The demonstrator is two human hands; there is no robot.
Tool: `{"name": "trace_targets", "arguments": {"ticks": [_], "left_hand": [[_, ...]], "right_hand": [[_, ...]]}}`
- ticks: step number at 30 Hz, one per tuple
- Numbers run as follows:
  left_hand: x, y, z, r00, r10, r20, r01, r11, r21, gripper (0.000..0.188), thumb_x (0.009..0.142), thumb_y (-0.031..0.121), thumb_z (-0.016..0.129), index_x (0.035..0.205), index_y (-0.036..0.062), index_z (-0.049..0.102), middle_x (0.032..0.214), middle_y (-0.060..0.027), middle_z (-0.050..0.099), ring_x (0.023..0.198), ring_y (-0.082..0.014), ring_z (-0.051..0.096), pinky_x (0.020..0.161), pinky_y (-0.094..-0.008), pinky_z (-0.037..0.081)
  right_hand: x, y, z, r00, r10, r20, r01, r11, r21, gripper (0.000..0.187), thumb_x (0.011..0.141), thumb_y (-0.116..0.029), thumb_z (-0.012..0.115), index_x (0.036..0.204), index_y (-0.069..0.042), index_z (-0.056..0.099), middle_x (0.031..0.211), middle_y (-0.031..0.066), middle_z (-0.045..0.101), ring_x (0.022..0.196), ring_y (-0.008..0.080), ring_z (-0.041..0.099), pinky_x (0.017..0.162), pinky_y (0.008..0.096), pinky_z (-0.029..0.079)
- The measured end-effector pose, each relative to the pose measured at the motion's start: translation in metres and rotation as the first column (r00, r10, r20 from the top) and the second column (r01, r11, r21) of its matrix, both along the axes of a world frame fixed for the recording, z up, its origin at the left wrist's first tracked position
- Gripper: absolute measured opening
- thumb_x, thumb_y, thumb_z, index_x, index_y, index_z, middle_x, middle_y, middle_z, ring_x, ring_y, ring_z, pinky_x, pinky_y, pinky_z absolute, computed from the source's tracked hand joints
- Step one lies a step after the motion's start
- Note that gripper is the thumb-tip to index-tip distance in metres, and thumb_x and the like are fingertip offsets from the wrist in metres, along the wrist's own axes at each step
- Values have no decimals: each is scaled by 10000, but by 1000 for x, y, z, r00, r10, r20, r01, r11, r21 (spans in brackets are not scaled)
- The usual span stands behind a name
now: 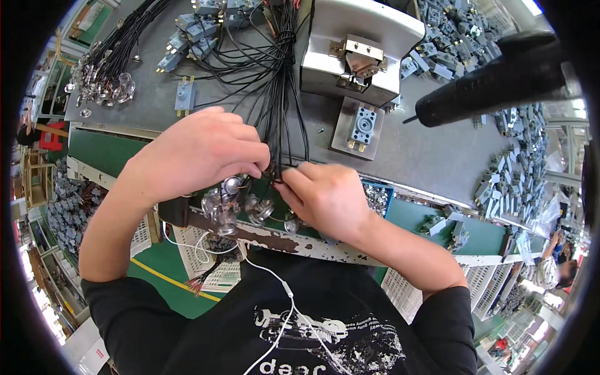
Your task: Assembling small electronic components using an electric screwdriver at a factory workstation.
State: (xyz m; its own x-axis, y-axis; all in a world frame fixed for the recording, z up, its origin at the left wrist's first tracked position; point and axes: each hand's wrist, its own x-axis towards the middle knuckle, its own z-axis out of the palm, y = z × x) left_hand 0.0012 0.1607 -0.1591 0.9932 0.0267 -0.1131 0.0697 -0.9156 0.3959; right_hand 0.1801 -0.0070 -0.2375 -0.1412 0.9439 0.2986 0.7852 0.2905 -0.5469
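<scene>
A tied bundle of thin black wires (284, 81) runs down the bench toward me, with clear, bulb-like round ends (222, 209) hanging at the near edge. My left hand (203, 150) is closed in a pinch at the left of these wires, just above the round ends. Close beside it, my right hand (331, 197) pinches black wires from the right; the fingertips are partly hidden. Beyond the right hand, a grey switch-like block (362, 127) with brass terminals sits on a square metal plate (344, 134). Another grey block (185, 95) lies left of the wires.
A white-and-metal bench fixture (356, 25) stands at the back, with a black powered screwdriver (487, 90) reaching in from the right. Grey blocks are heaped at right (512, 181). A blue tray (392, 197) holds small metal parts. More bulb-ended wires (106, 78) lie far left.
</scene>
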Motion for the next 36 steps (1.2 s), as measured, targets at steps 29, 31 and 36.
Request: {"name": "trace_targets", "arguments": {"ticks": [29,31,36], "left_hand": [[-6,-85,2,961,207,-185,-135,931,340,153,815,193,683,948,118,675,824,-48,642,838,-227,648,766,-391,460],[-6,-81,8,958,223,-181,-151,927,343,131,819,195,681,925,118,675,808,-49,645,826,-228,652,761,-390,464],[-18,-65,-2,935,252,-251,-164,931,326,151,868,263,680,899,119,715,766,-65,670,802,-265,683,725,-408,500]], "right_hand": [[3,-12,25,994,-105,30,106,992,-62,124,876,-99,743,938,-56,645,792,90,664,671,298,646,600,391,514],[6,-9,28,993,-92,80,92,996,-1,124,867,-94,744,932,-58,644,799,92,659,683,302,636,620,379,515],[22,-6,59,469,-322,-822,-168,882,-441,153,922,-14,727,982,-22,586,995,26,681,876,55,577,779,238,480]]}}
